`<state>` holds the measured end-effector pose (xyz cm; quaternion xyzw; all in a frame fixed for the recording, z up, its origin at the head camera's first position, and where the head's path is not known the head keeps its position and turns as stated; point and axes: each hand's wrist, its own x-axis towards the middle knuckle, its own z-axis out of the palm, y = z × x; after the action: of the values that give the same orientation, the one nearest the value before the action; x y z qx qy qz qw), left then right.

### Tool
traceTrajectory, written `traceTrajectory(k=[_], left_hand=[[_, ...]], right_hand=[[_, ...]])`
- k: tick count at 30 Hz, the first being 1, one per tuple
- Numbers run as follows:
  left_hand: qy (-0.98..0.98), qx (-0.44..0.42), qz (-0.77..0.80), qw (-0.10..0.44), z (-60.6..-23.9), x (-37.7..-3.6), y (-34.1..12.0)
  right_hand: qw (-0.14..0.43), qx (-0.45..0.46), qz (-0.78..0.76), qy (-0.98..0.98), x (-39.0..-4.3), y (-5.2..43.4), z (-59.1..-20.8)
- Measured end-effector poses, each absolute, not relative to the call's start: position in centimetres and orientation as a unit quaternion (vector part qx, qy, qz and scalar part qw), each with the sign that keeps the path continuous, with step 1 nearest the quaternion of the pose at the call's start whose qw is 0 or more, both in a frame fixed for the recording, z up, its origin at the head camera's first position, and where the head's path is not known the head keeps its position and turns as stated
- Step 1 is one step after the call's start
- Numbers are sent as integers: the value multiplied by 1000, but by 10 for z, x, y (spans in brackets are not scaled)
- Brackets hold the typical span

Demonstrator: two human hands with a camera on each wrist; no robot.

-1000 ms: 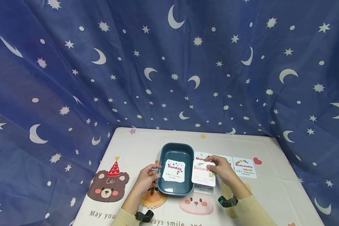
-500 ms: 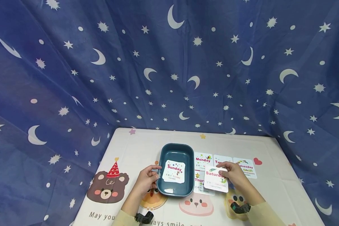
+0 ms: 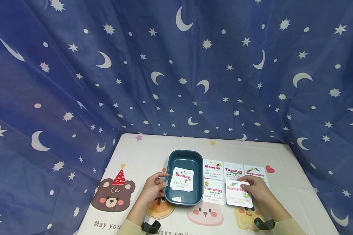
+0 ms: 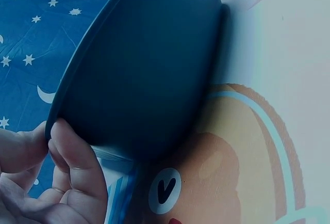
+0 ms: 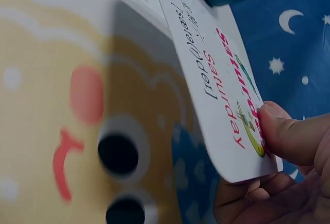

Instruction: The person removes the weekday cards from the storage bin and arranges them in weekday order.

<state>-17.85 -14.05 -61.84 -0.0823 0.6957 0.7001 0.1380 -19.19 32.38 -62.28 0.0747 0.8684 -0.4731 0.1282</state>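
Note:
My left hand (image 3: pixel 153 188) pinches the left rim of a dark blue tray (image 3: pixel 184 201), with the thumb and fingers at its edge in the left wrist view. Inside the tray lies a white Sunday card (image 3: pixel 182 179). My right hand (image 3: pixel 257 188) holds a white Saturday card (image 5: pixel 219 87) by its right edge, thumb on the printed face and fingers beneath. That card is tilted above the tablecloth, just right of the Thursday card (image 3: pixel 213 192). Behind it are the Monday card (image 3: pixel 213 169), the Tuesday card (image 3: pixel 233 167) and the partly covered Wednesday card (image 3: pixel 255 171).
A pale tablecloth (image 3: pixel 153 153) printed with cartoon faces covers the table. A blue curtain (image 3: pixel 170 81) with moons and stars hangs behind and at the sides. Each wrist carries a black band (image 3: pixel 264 224).
My right hand has carried the Saturday card rightward and slightly toward me, from beside the tray to right of the Thursday card, uncovering Monday and Thursday. My left hand stays on the tray rim.

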Motion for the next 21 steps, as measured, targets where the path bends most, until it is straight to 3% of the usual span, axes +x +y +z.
traceTrajectory(k=[21], left_hand=[[693,-84,702,142,-624,-180,-142]], right_hand=[[138,110,-427,887,-181,387,-627]])
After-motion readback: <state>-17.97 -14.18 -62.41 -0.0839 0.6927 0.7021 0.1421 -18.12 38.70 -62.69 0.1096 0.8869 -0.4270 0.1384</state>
